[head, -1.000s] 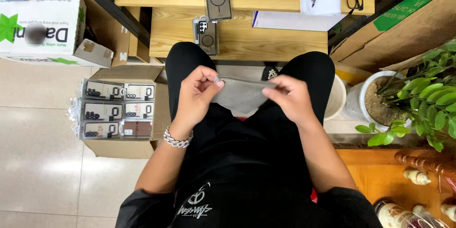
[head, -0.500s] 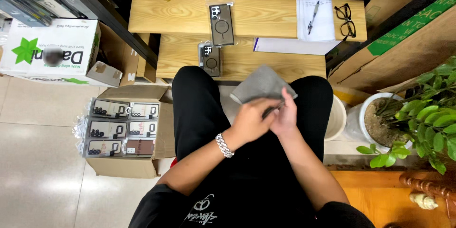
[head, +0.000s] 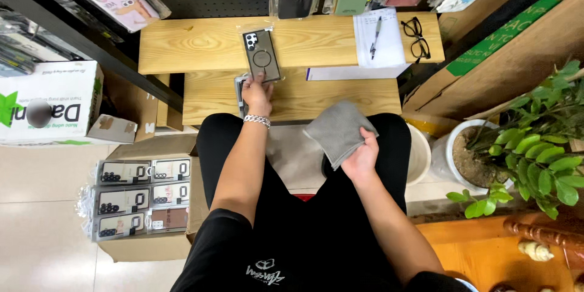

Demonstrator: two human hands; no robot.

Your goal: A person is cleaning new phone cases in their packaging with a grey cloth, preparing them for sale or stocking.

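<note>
The dark phone case in a clear plastic sleeve [head: 242,94] lies on the lower step of the light wooden bench [head: 340,94], mostly hidden under the left hand [head: 258,92], whose fingers curl down over it; whether they have actually closed on it cannot be told from here. To lift it cleanly, the fingers should catch the sleeve's long edges rather than press on its flat face, since slick plastic slides on smooth wood. Just above, touching the fingertips' side, a second grey-brown phone case with a ring on its back [head: 261,55] rests on the upper step, so the pick should stay low and not nudge it. The right hand [head: 359,158] clenches a soft grey cloth [head: 338,131] by one corner over the lap, well apart from the case. Further out, a white notepad with a pen [head: 377,36] and black-framed glasses [head: 416,38] lie on the upper step, and a cardboard box of packaged lens protectors [head: 141,198] sits on the floor to the left.
</note>
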